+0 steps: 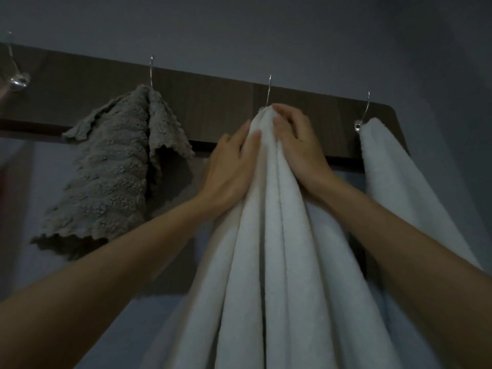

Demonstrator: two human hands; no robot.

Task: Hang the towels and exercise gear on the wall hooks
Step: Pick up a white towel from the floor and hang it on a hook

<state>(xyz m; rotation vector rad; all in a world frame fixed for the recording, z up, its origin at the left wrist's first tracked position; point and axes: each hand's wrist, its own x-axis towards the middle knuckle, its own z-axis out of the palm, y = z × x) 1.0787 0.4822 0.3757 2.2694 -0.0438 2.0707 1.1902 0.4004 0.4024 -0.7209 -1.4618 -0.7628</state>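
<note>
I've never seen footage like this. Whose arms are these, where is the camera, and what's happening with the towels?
No machine here: a person wears a camera on the head, so you see their own arms. On the wall is a board with four hooks. A grey towel hangs from the second hook and a white towel from the fourth hook; the first hook is bare. Both hands hold the middle towel at the third hook: the right hand curls over its top, the left hand grips its side.

A plain grey-blue painted wall [266, 27] filled the dim view. Across it ran a long dark brown wooden board [213, 97] with a rounded right corner, sloping down toward the right.
</note>
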